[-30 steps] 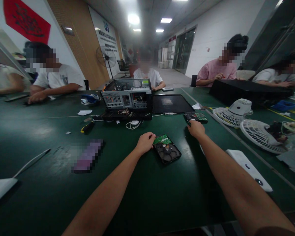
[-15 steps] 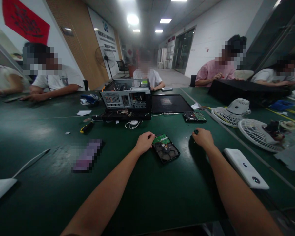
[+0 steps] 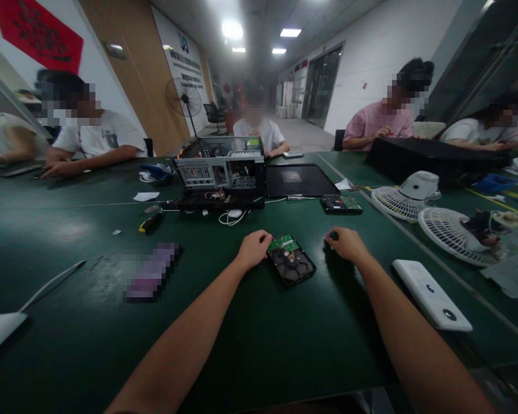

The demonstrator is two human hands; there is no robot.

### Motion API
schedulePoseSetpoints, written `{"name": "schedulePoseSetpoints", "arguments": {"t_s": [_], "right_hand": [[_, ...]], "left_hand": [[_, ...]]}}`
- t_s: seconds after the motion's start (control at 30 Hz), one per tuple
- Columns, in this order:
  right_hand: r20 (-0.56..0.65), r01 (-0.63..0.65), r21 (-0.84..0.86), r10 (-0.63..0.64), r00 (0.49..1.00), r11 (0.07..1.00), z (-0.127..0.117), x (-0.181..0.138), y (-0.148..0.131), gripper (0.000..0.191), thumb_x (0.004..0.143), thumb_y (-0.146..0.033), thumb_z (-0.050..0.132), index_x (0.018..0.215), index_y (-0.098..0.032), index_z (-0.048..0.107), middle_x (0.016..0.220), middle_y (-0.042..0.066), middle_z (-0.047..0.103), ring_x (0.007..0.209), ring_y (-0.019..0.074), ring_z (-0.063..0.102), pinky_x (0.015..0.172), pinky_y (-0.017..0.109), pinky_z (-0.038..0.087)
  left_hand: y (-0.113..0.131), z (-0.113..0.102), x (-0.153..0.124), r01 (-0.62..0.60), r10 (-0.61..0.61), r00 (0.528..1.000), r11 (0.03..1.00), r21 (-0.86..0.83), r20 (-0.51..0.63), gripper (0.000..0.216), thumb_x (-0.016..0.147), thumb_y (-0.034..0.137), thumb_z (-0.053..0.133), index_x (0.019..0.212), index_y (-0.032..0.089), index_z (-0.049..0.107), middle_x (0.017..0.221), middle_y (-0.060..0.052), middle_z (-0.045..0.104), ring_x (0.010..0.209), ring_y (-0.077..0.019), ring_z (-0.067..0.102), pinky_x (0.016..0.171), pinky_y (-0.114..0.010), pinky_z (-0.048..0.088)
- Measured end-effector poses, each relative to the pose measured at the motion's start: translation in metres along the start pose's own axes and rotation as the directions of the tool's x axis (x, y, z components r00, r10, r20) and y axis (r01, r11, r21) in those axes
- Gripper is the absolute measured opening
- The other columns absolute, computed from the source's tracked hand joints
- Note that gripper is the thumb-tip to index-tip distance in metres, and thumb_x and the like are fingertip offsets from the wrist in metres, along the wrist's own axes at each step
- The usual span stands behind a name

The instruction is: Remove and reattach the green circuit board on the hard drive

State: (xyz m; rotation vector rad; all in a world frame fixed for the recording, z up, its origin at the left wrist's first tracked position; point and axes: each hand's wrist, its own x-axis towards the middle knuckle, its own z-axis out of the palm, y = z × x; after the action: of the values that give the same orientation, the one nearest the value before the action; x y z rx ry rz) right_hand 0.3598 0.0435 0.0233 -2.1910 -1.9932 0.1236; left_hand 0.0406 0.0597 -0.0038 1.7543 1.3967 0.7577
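Note:
My left hand (image 3: 254,249) is closed in a pinch on the upper left edge of a hard drive (image 3: 290,261). The drive lies on the green table with its green circuit board and dark casing facing up. To the right of it, my right hand (image 3: 349,244) is curled around a small dark-handled tool (image 3: 334,235). Only the tool's rounded dark end shows; the fingers hide the rest, so I cannot tell its exact kind. The fingertips are low over the table, apart from the drive.
An opened computer case (image 3: 220,172) stands ahead, with a black panel (image 3: 301,180) and a second hard drive (image 3: 342,204) to its right. A yellow-and-black screwdriver (image 3: 151,222) and a blurred purple item (image 3: 152,272) lie left. A white power bank (image 3: 431,294) and fan parts (image 3: 451,233) lie right.
My right hand has moved a little left, closer to the hard drive, with the dark-handled tool still in it. The left hand and the drive stay in place.

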Motion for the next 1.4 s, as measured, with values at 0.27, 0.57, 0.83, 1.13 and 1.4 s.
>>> {"name": "schedulePoseSetpoints", "arguments": {"t_s": [0.27,0.57,0.83,1.13,1.4], "right_hand": [[-0.084,-0.032,-0.019,0.030,0.996,0.999,-0.010,-0.004,-0.011,0.021,0.087,-0.036,0.060,0.087,-0.018,0.072,0.090,0.011,0.075,0.083,0.0236,0.067,0.067,0.029,0.041],[-0.194,0.402,0.313,-0.357,0.914,0.860,-0.005,-0.031,-0.072,0.009,0.084,-0.026,0.065,0.092,-0.024,0.070,0.092,0.000,0.075,0.082,0.0170,0.068,0.076,0.026,0.044],[-0.123,0.444,0.362,-0.430,0.894,0.819,0.001,-0.036,-0.085,0.009,0.084,-0.020,0.067,0.090,-0.025,0.072,0.094,0.000,0.076,0.086,0.0173,0.069,0.076,0.026,0.045],[-0.119,0.432,0.341,-0.417,0.901,0.835,0.000,-0.035,-0.084,0.010,0.084,-0.021,0.069,0.090,-0.027,0.074,0.094,-0.001,0.077,0.086,0.0183,0.070,0.078,0.027,0.047],[-0.100,0.427,0.349,-0.420,0.902,0.834,-0.003,-0.036,-0.086,0.011,0.084,-0.019,0.068,0.090,-0.027,0.074,0.096,-0.001,0.077,0.088,0.0181,0.070,0.079,0.028,0.048]], "left_hand": [[0.002,-0.001,-0.001,-0.012,0.012,1.000,1.000,0.004,-0.004,0.024,0.099,0.037,0.055,0.101,0.019,0.071,0.081,-0.001,0.072,0.051,-0.0103,0.063,0.051,-0.020,0.047],[0.000,0.001,-0.002,-0.053,0.053,0.998,0.999,-0.004,-0.024,0.021,0.093,0.036,0.065,0.101,0.018,0.072,0.099,-0.005,0.073,0.054,-0.0095,0.063,0.049,-0.021,0.048],[-0.001,0.001,-0.002,-0.070,0.069,0.997,0.997,-0.013,-0.026,0.022,0.092,0.037,0.065,0.101,0.018,0.072,0.098,-0.004,0.073,0.053,-0.0098,0.063,0.051,-0.021,0.049],[-0.003,-0.002,0.001,-0.005,0.006,1.000,0.997,-0.071,0.006,0.044,0.103,0.049,0.042,0.102,0.018,0.072,0.054,0.001,0.061,0.041,-0.0122,0.055,0.043,-0.021,0.040],[-0.009,-0.003,0.007,0.044,-0.038,0.998,0.990,-0.137,0.046,0.048,0.104,0.051,0.037,0.104,0.016,0.070,0.054,0.000,0.063,0.040,-0.0114,0.055,0.042,-0.020,0.039]]}}
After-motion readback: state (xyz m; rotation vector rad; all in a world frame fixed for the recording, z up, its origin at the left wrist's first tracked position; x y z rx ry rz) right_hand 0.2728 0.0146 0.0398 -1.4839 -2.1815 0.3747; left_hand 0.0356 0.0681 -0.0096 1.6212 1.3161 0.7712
